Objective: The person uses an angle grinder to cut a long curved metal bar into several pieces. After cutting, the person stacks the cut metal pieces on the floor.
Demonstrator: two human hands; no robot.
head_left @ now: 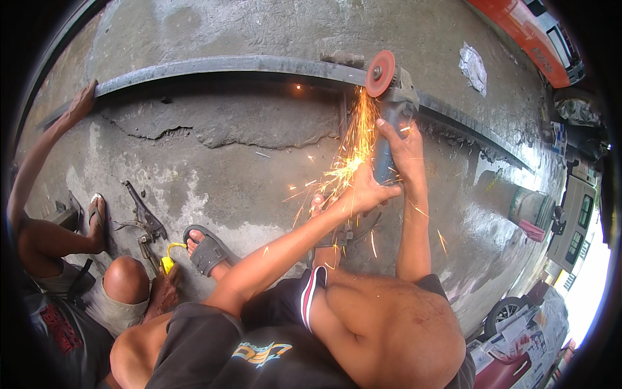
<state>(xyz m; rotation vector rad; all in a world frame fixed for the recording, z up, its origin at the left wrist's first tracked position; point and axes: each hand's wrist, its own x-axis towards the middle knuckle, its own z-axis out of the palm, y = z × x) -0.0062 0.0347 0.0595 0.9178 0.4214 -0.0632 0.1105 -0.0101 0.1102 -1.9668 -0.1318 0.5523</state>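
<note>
My right hand (406, 150) is wrapped round the upper body of a blue-grey angle grinder (386, 152). Lower down, my left hand (370, 193) closes on the rear end of the same grinder, its fingers partly hidden by sparks. The grinder's red disc (380, 73) meets a long grey metal bar (249, 64) that runs across the floor. Bright orange sparks (353, 162) stream from the disc down toward my left forearm and foot.
At the left, a co-worker's hand (83, 100) rests on the bar's end; their other hand (165, 288) holds a yellow tape measure (167, 264). A dark clamp-like tool (148, 217) lies by their foot. Crumpled paper (473, 67) and a bucket (528, 206) are on the right.
</note>
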